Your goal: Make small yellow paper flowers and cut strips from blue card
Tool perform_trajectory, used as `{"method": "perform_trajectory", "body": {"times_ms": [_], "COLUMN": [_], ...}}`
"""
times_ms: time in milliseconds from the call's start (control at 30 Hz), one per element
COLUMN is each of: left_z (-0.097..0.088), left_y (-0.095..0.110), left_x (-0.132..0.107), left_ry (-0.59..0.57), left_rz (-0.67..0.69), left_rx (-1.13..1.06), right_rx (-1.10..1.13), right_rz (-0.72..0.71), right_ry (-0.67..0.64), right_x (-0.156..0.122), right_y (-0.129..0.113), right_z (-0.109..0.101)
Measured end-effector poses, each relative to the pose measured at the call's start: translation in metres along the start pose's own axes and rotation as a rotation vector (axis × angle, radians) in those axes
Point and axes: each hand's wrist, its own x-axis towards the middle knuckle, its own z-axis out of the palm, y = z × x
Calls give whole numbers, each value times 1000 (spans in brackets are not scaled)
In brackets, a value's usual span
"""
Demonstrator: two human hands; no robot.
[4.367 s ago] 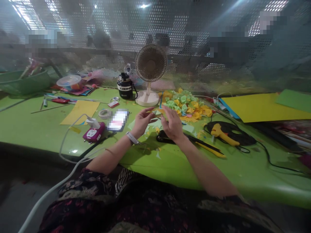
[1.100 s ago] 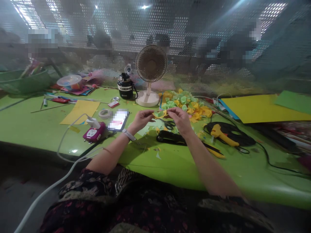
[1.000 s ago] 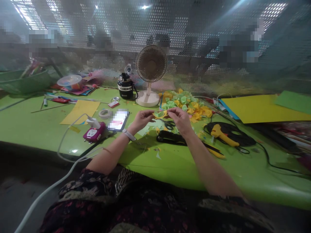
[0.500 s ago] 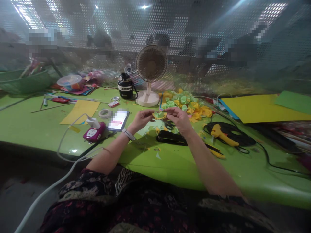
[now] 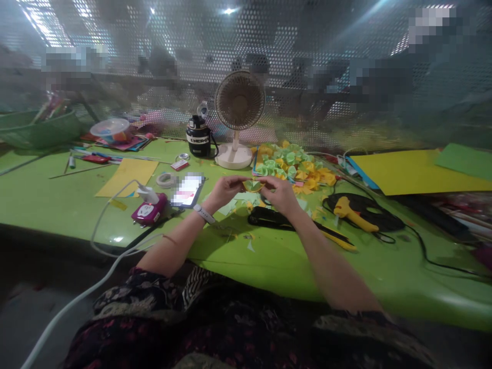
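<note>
Between my hands is a small folded paper piece (image 5: 252,186), pale green inside with a yellow curved edge, like the paper flowers behind it. My left hand (image 5: 229,188) pinches its left end between thumb and fingers. At the opposite end, my right hand (image 5: 279,193) grips it the same way. The piece is held above the green table (image 5: 230,261). Under and around the hands lie paper scraps (image 5: 230,206). A black stapler-like tool (image 5: 269,219) rests just below the right hand, partly covered by the forearm. Beyond the hands is a heap of green and yellow paper flowers (image 5: 292,165).
To the right, a yellow glue gun (image 5: 355,214) lies on a black pad, its cord trailing. A yellow-handled cutter (image 5: 338,238) is nearer. Leftward are a phone (image 5: 187,190), tape roll (image 5: 166,179) and purple power socket (image 5: 149,210). A fan (image 5: 233,155) and black bottle (image 5: 199,138) stand behind.
My right hand has moved slightly left and down, so the hands are closer together on the paper piece. The other things on the table have stayed put.
</note>
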Motion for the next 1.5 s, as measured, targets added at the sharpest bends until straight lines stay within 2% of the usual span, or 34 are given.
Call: {"method": "perform_trajectory", "body": {"times_ms": [100, 267, 400, 633, 800, 1000, 1233, 1500], "left_z": [0, -2, -4, -5, -6, -6, 7, 22], "left_y": [-3, 1, 7, 11, 9, 11, 16, 20], "left_x": [1, 2, 1, -1, -3, -3, -12, -18], "left_ry": [22, -5, 6, -51, -69, -178, -62, 31], "left_rz": [36, 117, 185, 239, 284, 282, 222, 95], "left_rx": [85, 259, 371, 471, 541, 692, 810, 786], "right_rx": [-180, -333, -356, -321, -416, -546, -616, -436], "right_rz": [-103, -154, -145, -92, -119, -139, -54, 83], "right_ry": [-35, -29, -21, -93, -81, -118, -109, -71], "right_x": [-2, -4, -4, -3, -3, -5, -7, -9], "right_y": [-1, -3, -4, -4, -7, -14, -15, -16], "right_z": [1, 2, 2, 4, 4, 5, 10, 23]}}
